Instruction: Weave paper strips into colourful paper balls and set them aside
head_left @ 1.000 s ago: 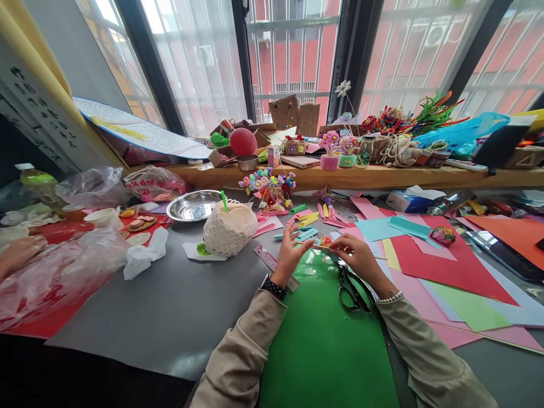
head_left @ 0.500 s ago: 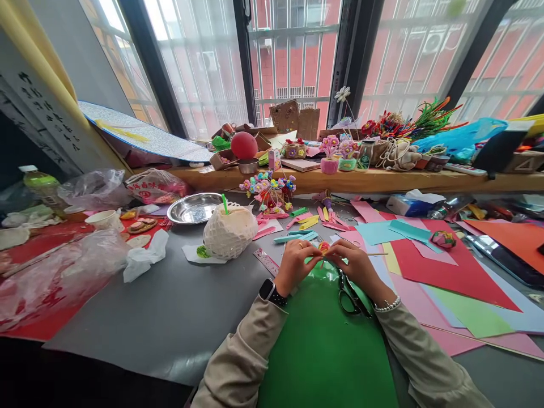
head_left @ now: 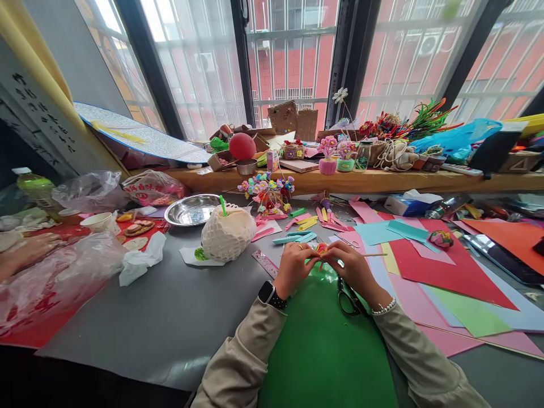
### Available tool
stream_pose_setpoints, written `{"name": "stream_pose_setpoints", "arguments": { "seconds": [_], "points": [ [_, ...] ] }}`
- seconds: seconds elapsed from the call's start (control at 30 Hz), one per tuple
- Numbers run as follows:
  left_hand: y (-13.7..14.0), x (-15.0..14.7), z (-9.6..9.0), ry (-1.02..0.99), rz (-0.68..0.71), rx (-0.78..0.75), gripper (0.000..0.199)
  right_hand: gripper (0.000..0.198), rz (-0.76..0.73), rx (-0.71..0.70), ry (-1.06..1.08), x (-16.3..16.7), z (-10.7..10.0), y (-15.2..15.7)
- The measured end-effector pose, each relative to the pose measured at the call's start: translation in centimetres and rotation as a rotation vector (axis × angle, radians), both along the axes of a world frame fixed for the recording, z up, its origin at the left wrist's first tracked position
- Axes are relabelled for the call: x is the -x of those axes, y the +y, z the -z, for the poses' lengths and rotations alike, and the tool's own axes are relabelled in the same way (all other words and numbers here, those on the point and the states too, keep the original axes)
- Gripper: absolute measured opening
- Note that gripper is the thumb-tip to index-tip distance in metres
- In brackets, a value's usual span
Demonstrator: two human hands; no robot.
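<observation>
My left hand and my right hand meet over the top of a green mat. Between their fingertips is a small red and yellow paper flower, mostly covered by the fingers. Both hands are closed in a pinch on it. A thin wooden stick pokes out to the right from my right hand; its other end is hidden. Black-handled scissors lie on the mat under my right wrist. A pink ruler lies left of my left hand. Folded paper strips lie just beyond it.
Coloured paper sheets spread to the right, with a finished-looking paper rose on top. A netted coconut with a green straw and a steel plate stand left. Another person's hand rests at far left beside plastic bags.
Another person's hand has come further into view at the far left. The view has shifted slightly. My hands keep nearly the same pinch on the paper flower.
</observation>
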State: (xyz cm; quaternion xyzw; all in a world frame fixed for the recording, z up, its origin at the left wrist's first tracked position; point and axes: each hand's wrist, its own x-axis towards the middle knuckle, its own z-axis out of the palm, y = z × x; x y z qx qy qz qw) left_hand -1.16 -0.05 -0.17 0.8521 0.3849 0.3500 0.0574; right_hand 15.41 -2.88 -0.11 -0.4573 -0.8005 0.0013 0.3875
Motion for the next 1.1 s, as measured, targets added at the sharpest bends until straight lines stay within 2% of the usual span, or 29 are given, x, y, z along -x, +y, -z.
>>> {"name": "stream_pose_setpoints", "arguments": {
  "seconds": [0.13,0.3,0.47,0.77,1.1],
  "points": [
    [0.0,-0.2,0.1,0.038,0.009,0.007,0.013,0.008,-0.058,0.179,0.086,-0.6,-0.2,0.2],
    [-0.2,-0.3,0.1,0.056,0.021,0.017,0.013,0.012,-0.05,0.236,0.087,-1.0,-0.4,0.2],
    [-0.3,-0.4,0.1,0.069,0.024,0.014,0.011,0.011,-0.016,0.209,0.039,-0.9,-0.4,0.2],
    [0.1,0.0,0.0,0.036,0.043,0.008,0.012,0.011,0.05,-0.007,-0.12,-0.1,-0.2,-0.1],
    [0.0,-0.2,0.2,0.024,0.033,-0.007,0.015,0.015,0.09,0.118,-0.058,0.0,-0.2,-0.2]
  ]
}}
